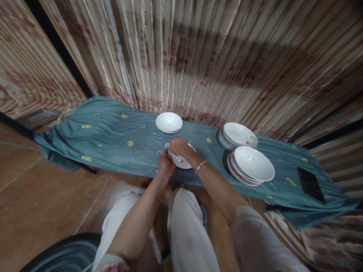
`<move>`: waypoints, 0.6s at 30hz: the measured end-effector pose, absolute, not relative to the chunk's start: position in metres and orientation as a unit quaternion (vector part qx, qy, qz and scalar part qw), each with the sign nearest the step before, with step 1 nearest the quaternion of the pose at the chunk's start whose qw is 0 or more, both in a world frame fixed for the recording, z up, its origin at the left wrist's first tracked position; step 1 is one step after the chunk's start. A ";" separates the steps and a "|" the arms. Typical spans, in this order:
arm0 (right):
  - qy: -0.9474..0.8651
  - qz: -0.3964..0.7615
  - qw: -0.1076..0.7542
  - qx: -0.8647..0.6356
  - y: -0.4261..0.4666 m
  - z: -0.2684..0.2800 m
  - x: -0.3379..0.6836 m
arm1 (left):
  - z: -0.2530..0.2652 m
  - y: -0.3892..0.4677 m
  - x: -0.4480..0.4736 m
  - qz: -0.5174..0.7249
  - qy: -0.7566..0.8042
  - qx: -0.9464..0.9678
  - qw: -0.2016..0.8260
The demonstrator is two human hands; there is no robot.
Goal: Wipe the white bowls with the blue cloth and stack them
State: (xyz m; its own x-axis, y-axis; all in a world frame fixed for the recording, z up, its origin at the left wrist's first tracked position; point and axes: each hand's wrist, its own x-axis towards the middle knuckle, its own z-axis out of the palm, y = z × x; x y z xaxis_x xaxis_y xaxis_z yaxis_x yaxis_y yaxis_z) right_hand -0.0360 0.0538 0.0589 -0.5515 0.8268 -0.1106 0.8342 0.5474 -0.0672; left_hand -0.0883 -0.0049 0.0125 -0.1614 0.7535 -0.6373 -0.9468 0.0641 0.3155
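A white bowl with a small red mark is at the front edge of the cloth-covered table, partly hidden by my hands. My left hand grips its left side, fingers curled round the rim. My right hand reaches across its top, fingers bent and closed. A small light-blue thing shows beside the right fingertips; what it is and how it is held are hard to make out. Behind the hands, two white bowls sit nested.
To the right stand a stack of white dishes with a floral mark and another stack of bowls, some red-edged. A dark phone lies at the right end of the teal tablecloth. Striped curtains hang close behind.
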 end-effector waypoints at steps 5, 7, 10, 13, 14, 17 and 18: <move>0.858 -0.121 0.048 0.498 0.065 0.064 -0.031 | 0.016 -0.006 -0.087 0.662 0.366 -0.150 0.636; 0.850 -0.146 0.047 0.504 0.070 0.064 -0.028 | 0.018 -0.006 -0.088 0.662 0.365 -0.155 0.636; 0.843 -0.173 0.027 0.508 0.077 0.063 -0.020 | 0.019 -0.007 -0.088 0.659 0.366 -0.159 0.637; 0.833 -0.201 0.000 0.516 0.084 0.059 -0.010 | 0.019 -0.007 -0.088 0.658 0.370 -0.162 0.635; 0.829 -0.206 -0.007 0.519 0.087 0.058 -0.007 | 0.019 -0.007 -0.088 0.657 0.372 -0.162 0.635; 0.817 -0.216 -0.025 0.534 0.095 0.051 0.002 | 0.020 -0.007 -0.087 0.654 0.381 -0.158 0.634; 0.811 -0.220 -0.033 0.540 0.097 0.049 0.006 | 0.021 -0.007 -0.086 0.654 0.383 -0.154 0.634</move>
State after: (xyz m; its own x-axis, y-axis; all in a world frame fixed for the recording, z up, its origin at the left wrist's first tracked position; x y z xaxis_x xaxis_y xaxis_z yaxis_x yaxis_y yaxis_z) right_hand 0.0056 0.0969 0.0487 -0.4137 0.8917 -0.1834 0.8623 0.3192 -0.3931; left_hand -0.0863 -0.0068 0.0207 -0.1484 0.7116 -0.6867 -0.9473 0.0970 0.3052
